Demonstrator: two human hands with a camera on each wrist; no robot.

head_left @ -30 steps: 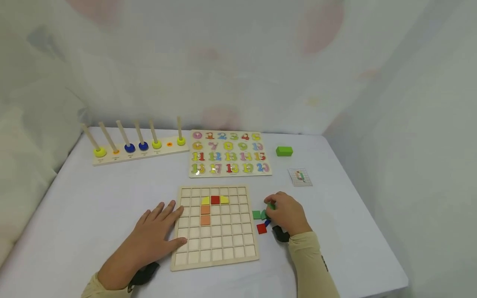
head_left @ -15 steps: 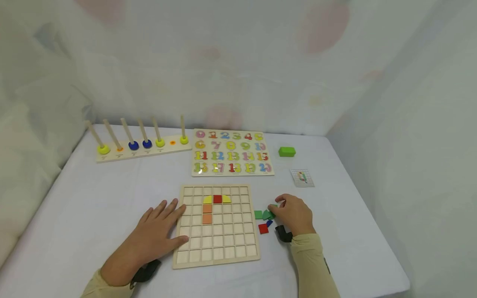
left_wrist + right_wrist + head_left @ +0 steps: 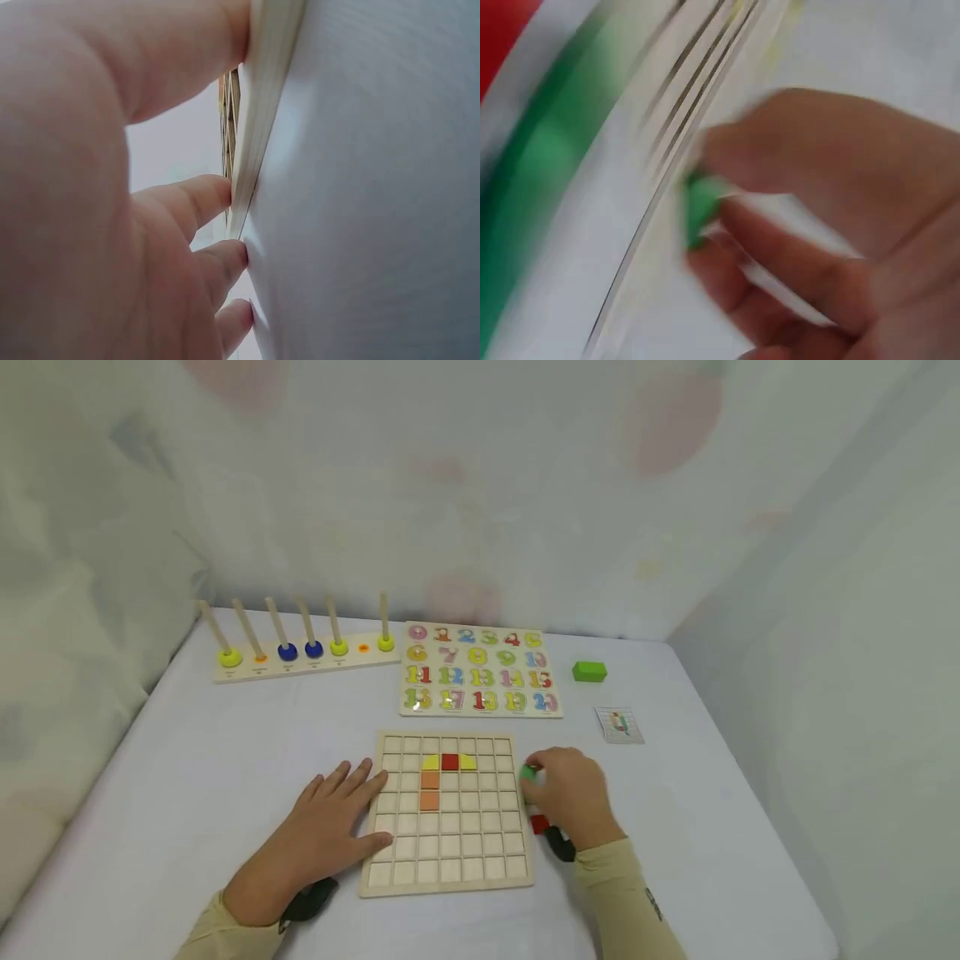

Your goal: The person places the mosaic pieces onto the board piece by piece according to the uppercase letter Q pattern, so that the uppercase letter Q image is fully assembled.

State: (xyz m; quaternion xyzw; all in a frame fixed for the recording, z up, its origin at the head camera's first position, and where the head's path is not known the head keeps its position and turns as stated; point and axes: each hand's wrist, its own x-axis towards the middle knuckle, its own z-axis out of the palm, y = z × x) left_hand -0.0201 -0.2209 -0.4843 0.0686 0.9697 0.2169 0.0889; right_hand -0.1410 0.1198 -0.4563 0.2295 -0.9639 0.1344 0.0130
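Observation:
My left hand (image 3: 322, 831) lies spread with its thumb and fingertips on the left edge of a wooden grid board (image 3: 472, 847); the left wrist view shows the thumb (image 3: 187, 52) on the board's side. Set in the grid are a red square tile (image 3: 450, 762) between two yellow rounded-corner tiles (image 3: 468, 762) and two orange square tiles (image 3: 429, 801) below the left yellow one. My right hand (image 3: 573, 797) pinches a small green tile (image 3: 703, 201) between thumb and fingers at the board's right edge. The right wrist view is blurred.
A loose red tile (image 3: 539, 824) lies beside the board, partly under my right hand, which hides other loose tiles. Farther back are a number puzzle (image 3: 480, 688), a peg stand with rings (image 3: 322, 668), a green block (image 3: 590, 672) and a small printed grid card (image 3: 620, 725).
My right hand has picked a green tile from the loose ones and moved left to the board's edge. The left hand stays on the board; the head view has shifted slightly.

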